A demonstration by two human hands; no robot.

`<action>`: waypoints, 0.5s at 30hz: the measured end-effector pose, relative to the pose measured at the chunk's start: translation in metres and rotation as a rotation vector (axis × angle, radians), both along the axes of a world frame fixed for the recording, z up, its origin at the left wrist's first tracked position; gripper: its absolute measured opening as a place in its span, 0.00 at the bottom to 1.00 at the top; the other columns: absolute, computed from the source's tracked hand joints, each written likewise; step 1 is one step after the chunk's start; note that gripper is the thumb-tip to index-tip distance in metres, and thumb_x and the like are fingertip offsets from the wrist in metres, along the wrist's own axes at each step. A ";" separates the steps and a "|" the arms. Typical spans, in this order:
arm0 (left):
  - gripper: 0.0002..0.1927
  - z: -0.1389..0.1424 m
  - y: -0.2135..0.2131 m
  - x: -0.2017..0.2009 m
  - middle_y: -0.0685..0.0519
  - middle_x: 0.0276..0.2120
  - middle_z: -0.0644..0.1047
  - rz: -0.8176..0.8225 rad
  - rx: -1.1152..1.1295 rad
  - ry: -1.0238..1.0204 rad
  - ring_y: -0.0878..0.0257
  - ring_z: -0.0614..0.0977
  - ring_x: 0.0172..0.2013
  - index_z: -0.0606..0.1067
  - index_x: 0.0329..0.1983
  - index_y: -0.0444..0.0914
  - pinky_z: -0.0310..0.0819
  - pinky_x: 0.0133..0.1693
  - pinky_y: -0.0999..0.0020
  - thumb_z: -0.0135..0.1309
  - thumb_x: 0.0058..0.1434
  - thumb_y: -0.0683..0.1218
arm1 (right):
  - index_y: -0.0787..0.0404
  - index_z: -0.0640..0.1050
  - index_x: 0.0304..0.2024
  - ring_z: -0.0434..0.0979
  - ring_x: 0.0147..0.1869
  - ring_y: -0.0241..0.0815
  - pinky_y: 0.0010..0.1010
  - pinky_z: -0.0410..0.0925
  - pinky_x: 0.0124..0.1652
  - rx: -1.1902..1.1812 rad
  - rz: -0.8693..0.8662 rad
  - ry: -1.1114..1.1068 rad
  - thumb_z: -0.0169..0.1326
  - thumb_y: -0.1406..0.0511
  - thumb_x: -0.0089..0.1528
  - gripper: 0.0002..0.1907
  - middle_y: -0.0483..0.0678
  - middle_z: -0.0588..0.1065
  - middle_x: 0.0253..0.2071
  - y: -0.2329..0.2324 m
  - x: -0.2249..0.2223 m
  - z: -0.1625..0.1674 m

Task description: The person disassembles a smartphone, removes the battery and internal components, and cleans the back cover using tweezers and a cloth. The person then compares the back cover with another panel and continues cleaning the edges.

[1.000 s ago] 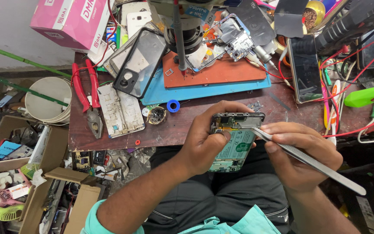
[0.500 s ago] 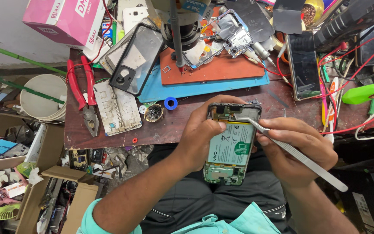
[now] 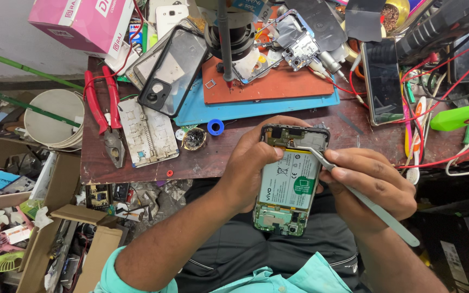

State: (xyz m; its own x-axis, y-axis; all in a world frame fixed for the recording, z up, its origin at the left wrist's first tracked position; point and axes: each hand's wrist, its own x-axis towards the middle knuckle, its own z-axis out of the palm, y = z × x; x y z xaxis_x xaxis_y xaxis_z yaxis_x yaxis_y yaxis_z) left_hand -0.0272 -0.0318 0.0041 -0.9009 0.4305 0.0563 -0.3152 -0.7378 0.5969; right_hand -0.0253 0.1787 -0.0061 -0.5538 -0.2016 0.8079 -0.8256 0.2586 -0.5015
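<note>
Right over the lap, just off the near edge of the worktop [image 3: 137,171], the left hand [image 3: 251,168] has its grip closed around the opened smartphone with its back cover off [image 3: 289,182], thumb pressed on the left side near the top. Phone's held nearly upright in view, slightly tilted, showing a pale green battery with a green sticker, a dark camera section up top and a green circuit board at the bottom. The right hand [image 3: 373,187] pinches a pair of slim silver metal tweezers [image 3: 354,192], fingers closed tight on the shaft, tips resting just under the camera section at the battery's top edge.

Beyond that it's pretty crowded. Just past the phone's top sit a small blue ring [image 3: 215,127] and a little round tin of dark wool [image 3: 195,139]. Further back are a blue mat with an orange-brown mat on top [image 3: 278,87], a clear phone case with black rim [image 3: 172,70], red-handled pliers [image 3: 107,116] and a dark phone lying flat [image 3: 382,81] to the right. Red wires [image 3: 441,157] run along the right side, close to the right hand. Open room is mostly the bare brown strip along the near edge to the left of the hands.
</note>
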 end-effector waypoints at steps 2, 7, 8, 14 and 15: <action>0.28 0.000 0.000 0.000 0.37 0.51 0.76 0.005 -0.007 0.018 0.48 0.83 0.48 0.66 0.65 0.27 0.82 0.51 0.45 0.40 0.62 0.41 | 0.65 0.79 0.42 0.85 0.47 0.51 0.34 0.78 0.46 -0.007 -0.001 0.012 0.68 0.74 0.58 0.13 0.60 0.80 0.47 -0.001 0.000 -0.001; 0.27 0.000 0.000 0.000 0.38 0.50 0.76 0.001 0.000 -0.020 0.49 0.83 0.46 0.66 0.64 0.28 0.83 0.49 0.47 0.39 0.60 0.40 | 0.65 0.78 0.41 0.85 0.49 0.54 0.34 0.78 0.44 0.049 -0.005 0.079 0.68 0.76 0.57 0.12 0.59 0.80 0.46 -0.001 -0.003 0.001; 0.27 0.000 0.000 0.000 0.38 0.50 0.76 0.008 -0.009 -0.007 0.49 0.83 0.46 0.66 0.65 0.28 0.83 0.50 0.48 0.40 0.61 0.39 | 0.66 0.78 0.41 0.85 0.48 0.54 0.34 0.78 0.44 0.057 -0.003 0.103 0.67 0.76 0.57 0.12 0.59 0.80 0.46 -0.001 -0.003 0.002; 0.27 -0.002 0.001 0.000 0.40 0.50 0.77 0.021 -0.036 -0.008 0.52 0.82 0.47 0.67 0.64 0.29 0.81 0.51 0.52 0.40 0.59 0.39 | 0.64 0.79 0.39 0.85 0.49 0.55 0.35 0.79 0.44 0.117 -0.038 0.154 0.66 0.76 0.58 0.10 0.57 0.80 0.44 -0.002 -0.001 0.005; 0.27 -0.002 0.001 0.000 0.40 0.50 0.77 0.033 -0.060 0.000 0.53 0.82 0.48 0.67 0.64 0.29 0.81 0.53 0.54 0.40 0.59 0.39 | 0.64 0.79 0.38 0.85 0.48 0.55 0.35 0.79 0.44 0.134 -0.052 0.163 0.66 0.75 0.57 0.09 0.56 0.80 0.44 -0.002 -0.001 0.006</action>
